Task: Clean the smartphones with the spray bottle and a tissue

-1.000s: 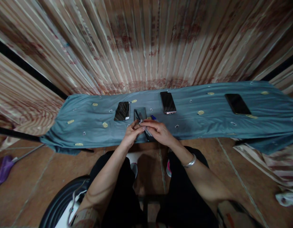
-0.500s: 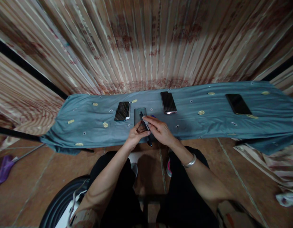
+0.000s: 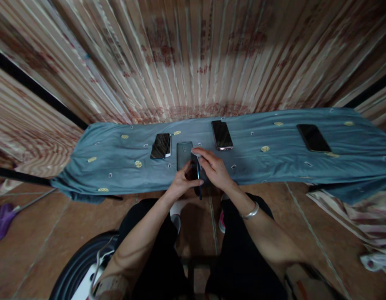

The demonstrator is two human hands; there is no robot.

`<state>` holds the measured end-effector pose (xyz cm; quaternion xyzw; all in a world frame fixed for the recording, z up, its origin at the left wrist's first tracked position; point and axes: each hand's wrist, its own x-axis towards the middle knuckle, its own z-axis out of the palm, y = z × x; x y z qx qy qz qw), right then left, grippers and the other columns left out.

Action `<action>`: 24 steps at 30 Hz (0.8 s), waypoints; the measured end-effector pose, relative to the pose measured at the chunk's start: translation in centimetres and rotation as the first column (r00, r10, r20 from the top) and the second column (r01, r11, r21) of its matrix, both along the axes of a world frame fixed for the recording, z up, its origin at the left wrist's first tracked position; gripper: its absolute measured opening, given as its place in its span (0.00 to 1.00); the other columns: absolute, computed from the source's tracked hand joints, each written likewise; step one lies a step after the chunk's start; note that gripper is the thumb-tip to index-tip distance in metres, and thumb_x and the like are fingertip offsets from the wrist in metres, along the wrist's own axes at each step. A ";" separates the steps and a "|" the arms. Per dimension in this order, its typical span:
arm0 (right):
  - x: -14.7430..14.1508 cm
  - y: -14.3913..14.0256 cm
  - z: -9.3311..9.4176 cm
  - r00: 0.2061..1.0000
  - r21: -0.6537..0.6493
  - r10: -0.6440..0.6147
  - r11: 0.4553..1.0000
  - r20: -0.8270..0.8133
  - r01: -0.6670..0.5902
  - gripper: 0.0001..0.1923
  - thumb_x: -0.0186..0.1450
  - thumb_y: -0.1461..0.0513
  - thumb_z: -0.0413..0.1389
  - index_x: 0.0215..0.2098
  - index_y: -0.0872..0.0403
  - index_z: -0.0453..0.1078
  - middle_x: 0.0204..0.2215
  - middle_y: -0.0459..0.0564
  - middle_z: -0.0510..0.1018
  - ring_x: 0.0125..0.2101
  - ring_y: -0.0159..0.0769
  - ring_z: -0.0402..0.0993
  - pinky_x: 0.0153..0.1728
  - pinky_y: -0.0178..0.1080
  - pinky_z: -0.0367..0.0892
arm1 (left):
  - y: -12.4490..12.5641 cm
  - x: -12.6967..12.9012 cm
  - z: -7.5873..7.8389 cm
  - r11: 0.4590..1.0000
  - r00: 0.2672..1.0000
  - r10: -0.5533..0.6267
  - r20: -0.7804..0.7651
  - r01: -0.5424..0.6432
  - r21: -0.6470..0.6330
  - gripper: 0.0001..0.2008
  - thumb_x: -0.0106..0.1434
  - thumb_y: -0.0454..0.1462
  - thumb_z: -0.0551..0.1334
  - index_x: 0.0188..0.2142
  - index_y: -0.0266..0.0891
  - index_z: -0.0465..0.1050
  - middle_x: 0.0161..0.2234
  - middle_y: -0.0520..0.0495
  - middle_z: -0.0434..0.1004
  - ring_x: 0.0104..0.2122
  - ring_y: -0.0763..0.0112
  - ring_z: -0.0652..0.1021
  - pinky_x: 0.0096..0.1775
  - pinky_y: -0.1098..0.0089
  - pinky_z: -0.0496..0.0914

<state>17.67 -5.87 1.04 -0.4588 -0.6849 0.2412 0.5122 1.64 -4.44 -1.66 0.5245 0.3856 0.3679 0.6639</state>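
Your left hand [image 3: 180, 183] and right hand [image 3: 214, 171] both clamp dark phone [image 3: 197, 177] edge-up over bench [image 3: 274, 166]; grey case [image 3: 184, 154] lies just beside, unfitted.

Along the bench [image 3: 118, 166], the cloth lies bare toward the left end and again between the middle phone [image 3: 222, 135] and the phone near the right end [image 3: 313, 137]. Mid-bench is crowded: a dark phone [image 3: 161, 146] and a grey phone [image 3: 184, 154] lie close together, just beyond both hands [image 3: 199, 173] at the near edge.
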 end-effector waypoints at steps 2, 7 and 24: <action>0.2 0.1 0.1 1.000 -0.023 0.004 1.000 -0.005 -0.004 0.19 0.70 0.63 0.46 0.54 0.45 0.72 0.52 0.46 0.78 0.55 0.36 0.72 0.59 0.44 0.65 | -0.1 -0.1 0.2 1.000 1.000 -0.012 -0.010 0.012 -0.002 0.42 0.37 0.35 0.77 0.55 0.38 0.71 0.49 0.42 0.79 0.51 0.54 0.77 0.56 0.55 0.68; 0.5 0.8 -0.5 1.000 -0.101 -0.009 0.995 -0.003 0.009 0.22 0.66 0.66 0.45 0.52 0.47 0.74 0.48 0.47 0.80 0.49 0.38 0.75 0.54 0.44 0.68 | -0.5 -0.4 0.9 0.998 0.999 -0.032 -0.004 0.032 -0.051 0.46 0.38 0.34 0.77 0.58 0.36 0.69 0.47 0.41 0.80 0.50 0.54 0.78 0.56 0.54 0.67; -0.7 1.1 -1.9 0.992 -0.149 0.048 0.987 -0.114 -0.065 0.25 0.67 0.64 0.48 0.61 0.44 0.67 0.62 0.43 0.70 0.63 0.35 0.64 0.66 0.45 0.55 | -0.2 0.0 1.9 0.975 0.975 0.132 0.178 -0.095 -0.200 0.34 0.40 0.34 0.76 0.50 0.40 0.75 0.46 0.46 0.79 0.45 0.64 0.78 0.51 0.66 0.68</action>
